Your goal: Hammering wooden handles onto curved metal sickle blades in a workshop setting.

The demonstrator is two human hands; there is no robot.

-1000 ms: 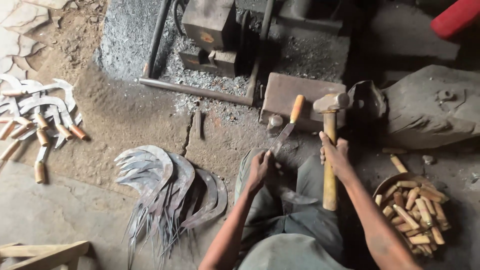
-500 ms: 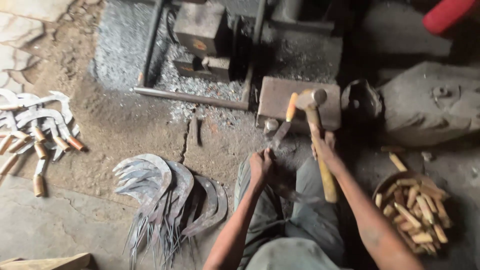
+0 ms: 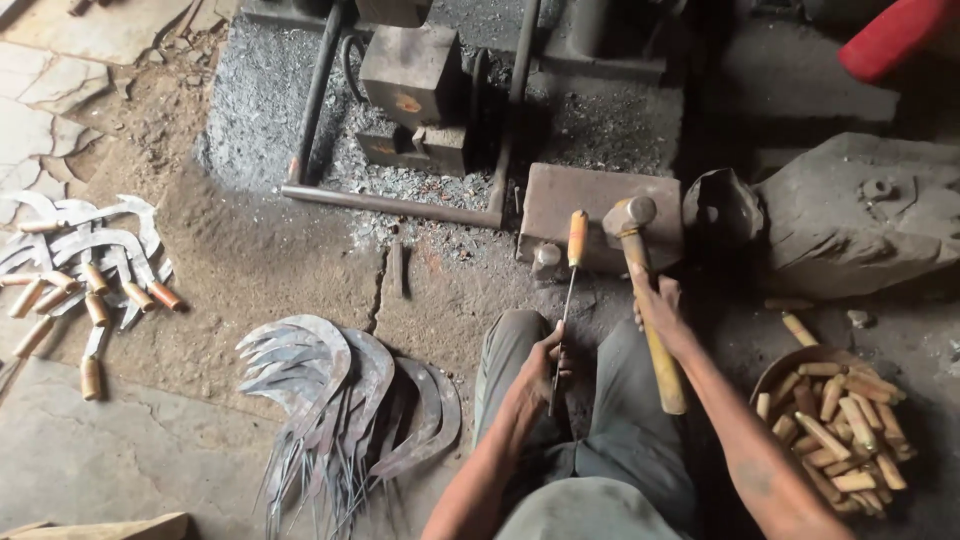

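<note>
Bare blade pile [image 3: 345, 410] on floor, left of knees. Handled sickles [image 3: 85, 270] far left. Handle basket [image 3: 835, 415] right. Metal block [image 3: 590, 215] ahead; hammer head [image 3: 628, 215] on it, tang piece [image 3: 568, 290] beside.

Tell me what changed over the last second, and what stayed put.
The right hand has swung the hammer from upright to leaning forward, so its head has come down next to the wooden handle on the thin tang that the left hand holds upright. Both grips stayed as they were. The pile of bare sickle blades, the basket of handles and the finished sickles lie unmoved.
</note>
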